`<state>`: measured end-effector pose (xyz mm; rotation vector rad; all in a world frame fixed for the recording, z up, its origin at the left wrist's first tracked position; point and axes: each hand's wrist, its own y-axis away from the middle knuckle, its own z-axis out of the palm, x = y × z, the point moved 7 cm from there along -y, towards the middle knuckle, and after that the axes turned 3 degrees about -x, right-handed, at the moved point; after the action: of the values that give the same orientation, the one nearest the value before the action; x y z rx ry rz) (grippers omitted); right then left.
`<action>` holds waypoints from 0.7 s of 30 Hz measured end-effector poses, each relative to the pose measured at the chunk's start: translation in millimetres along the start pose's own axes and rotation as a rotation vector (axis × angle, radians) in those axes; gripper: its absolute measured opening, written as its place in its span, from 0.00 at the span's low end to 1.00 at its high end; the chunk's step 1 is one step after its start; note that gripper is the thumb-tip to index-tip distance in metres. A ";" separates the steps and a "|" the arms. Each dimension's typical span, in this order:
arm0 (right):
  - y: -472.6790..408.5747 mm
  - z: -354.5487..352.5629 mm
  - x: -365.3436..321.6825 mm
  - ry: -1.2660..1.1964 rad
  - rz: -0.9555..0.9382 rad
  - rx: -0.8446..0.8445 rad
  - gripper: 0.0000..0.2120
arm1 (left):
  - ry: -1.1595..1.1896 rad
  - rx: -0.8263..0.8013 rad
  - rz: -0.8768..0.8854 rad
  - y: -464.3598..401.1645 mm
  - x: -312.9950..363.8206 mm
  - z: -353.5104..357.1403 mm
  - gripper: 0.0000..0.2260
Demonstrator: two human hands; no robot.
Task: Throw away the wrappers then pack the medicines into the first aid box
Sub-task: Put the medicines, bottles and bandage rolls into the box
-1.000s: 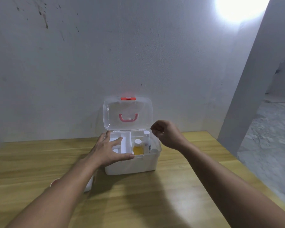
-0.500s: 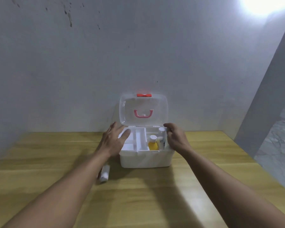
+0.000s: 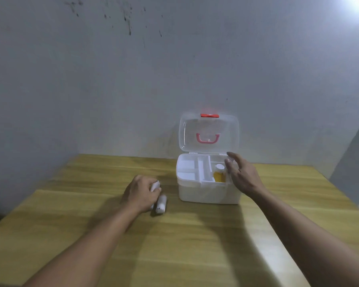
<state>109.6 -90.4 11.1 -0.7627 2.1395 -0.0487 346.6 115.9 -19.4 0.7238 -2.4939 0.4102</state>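
Note:
A white first aid box (image 3: 209,193) stands on the wooden table with its clear lid (image 3: 208,134) swung up; the lid has a pink handle and a red latch. A white divided tray fills the box's left part. A yellow bottle with a white cap (image 3: 219,174) stands in the right part. My right hand (image 3: 241,175) hovers over the box's right edge, fingers spread, holding nothing. My left hand (image 3: 140,192) rests on the table left of the box, closed around a white tube (image 3: 155,186). A second white tube (image 3: 161,204) lies beside that hand.
The wooden table (image 3: 174,245) runs up to a grey wall at the back. Its right edge falls away near a grey pillar (image 3: 352,154). A bright light glares at the top right.
My left hand left the box's tray, moved left and down to the table and closed on a white tube. My right hand opened over the box. The camera swung left.

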 end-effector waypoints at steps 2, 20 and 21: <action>-0.3 0.6 0.9 0.002 0.004 0.002 0.20 | -0.049 0.034 -0.004 5.3 1.8 3.5 0.15; -0.4 1.9 0.4 0.067 0.006 0.011 0.21 | 0.043 0.300 -0.058 10.9 26.9 -5.9 0.09; -0.2 1.7 0.6 0.066 0.008 0.009 0.21 | 0.115 0.353 -0.034 9.6 32.7 -15.0 0.07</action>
<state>110.7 -90.5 9.6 -0.7572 2.2032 -0.0806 323.1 116.4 9.4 0.8489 -2.3230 0.8691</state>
